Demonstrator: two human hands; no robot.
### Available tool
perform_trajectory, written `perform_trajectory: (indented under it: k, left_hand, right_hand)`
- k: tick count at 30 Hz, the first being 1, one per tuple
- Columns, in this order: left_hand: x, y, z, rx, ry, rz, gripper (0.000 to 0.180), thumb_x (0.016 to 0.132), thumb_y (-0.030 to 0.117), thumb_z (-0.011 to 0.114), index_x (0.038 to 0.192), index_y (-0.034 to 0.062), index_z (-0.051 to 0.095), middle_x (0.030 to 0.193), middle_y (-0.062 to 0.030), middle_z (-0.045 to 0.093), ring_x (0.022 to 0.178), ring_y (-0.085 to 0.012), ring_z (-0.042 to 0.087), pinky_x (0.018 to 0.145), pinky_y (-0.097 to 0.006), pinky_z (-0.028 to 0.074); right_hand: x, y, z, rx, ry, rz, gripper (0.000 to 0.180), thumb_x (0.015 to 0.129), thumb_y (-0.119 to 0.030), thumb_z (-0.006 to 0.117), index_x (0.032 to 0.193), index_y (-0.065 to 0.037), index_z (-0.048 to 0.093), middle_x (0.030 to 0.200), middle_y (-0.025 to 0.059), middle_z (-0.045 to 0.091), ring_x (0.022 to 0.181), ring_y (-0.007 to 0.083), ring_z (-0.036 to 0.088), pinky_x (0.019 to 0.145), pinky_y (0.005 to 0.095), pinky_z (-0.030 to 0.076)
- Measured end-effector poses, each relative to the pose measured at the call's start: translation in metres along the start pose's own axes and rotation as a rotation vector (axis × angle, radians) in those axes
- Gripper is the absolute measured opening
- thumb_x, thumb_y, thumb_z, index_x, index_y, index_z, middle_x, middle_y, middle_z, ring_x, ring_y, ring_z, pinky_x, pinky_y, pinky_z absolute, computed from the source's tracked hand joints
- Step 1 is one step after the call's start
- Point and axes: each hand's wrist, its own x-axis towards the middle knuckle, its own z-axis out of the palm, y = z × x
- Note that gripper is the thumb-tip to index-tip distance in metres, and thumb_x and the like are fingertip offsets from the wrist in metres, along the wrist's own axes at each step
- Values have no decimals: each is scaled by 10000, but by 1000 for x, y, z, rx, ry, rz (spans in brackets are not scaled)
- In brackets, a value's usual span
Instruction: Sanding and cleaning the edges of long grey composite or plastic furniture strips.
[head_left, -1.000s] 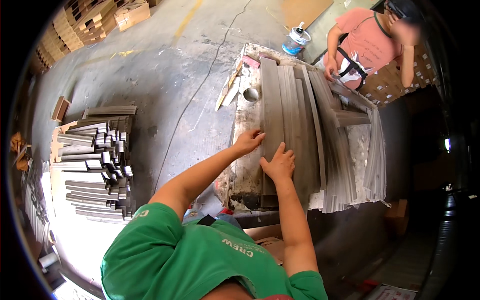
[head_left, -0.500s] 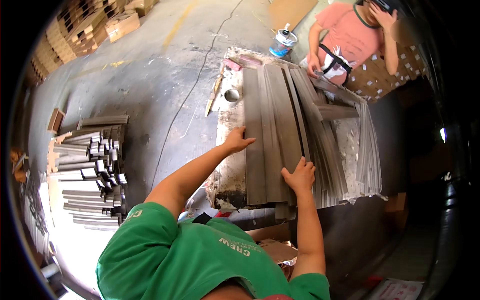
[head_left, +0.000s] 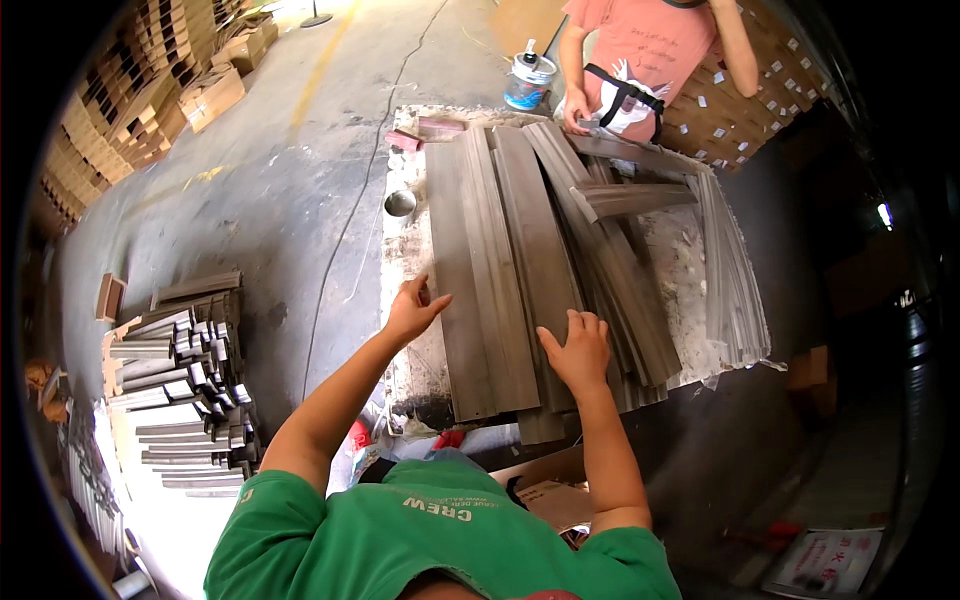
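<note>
The left hand [head_left: 412, 312] has its grip open, fingers spread and holding nothing, resting at the left edge of the grey planks [head_left: 490, 270]; the right hand [head_left: 577, 350] likewise lies flat with an open grip, palm down on the near ends of the same planks; these long grey wooden strips lie side by side across a white, crusted table [head_left: 405, 260], their near ends overhanging its front edge; further right a looser fan of thinner grey strips [head_left: 735, 290] spreads over the table's right side; a small metal cup [head_left: 400, 203] sits on the table's left margin, with a reddish block [head_left: 405, 140] beyond it; at the far end a second person in a pink shirt [head_left: 650, 45] stands near a white can [head_left: 528, 82]; on the concrete floor to the left lies a stack of short cut strips [head_left: 180, 390].
</note>
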Motion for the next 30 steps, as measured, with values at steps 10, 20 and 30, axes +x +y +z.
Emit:
perform_trajectory:
  k: [10, 20, 30]
  left_hand:
    - [-94, 10, -48, -306, 3, -61, 397, 850, 253, 666, 1131, -21, 604, 1000, -108, 650, 816, -152, 627, 747, -278, 511]
    - [-267, -31, -177, -728, -568, -186, 391, 841, 286, 674, 1052, -34, 604, 829, -88, 662, 737, -159, 646, 660, -262, 520]
    - [-406, -124, -281, -1134, 426, -148, 336, 844, 319, 673, 949, 4, 624, 819, -54, 662, 695, -112, 639, 591, -240, 504]
  right_hand:
    - [-43, -110, -32, 1328, -514, 225, 248, 906, -184, 577, 1038, 22, 614, 681, 15, 586, 539, 66, 509, 487, 218, 421]
    - [-112, -325, 31, 1424, -697, 256, 144, 917, -161, 530, 896, -25, 573, 601, 2, 439, 498, 88, 400, 481, 230, 370]
    - [-181, -528, 85, 1148, -1697, -331, 568, 871, -289, 588, 1297, 21, 377, 1138, 142, 531, 1010, 214, 523, 878, 351, 445]
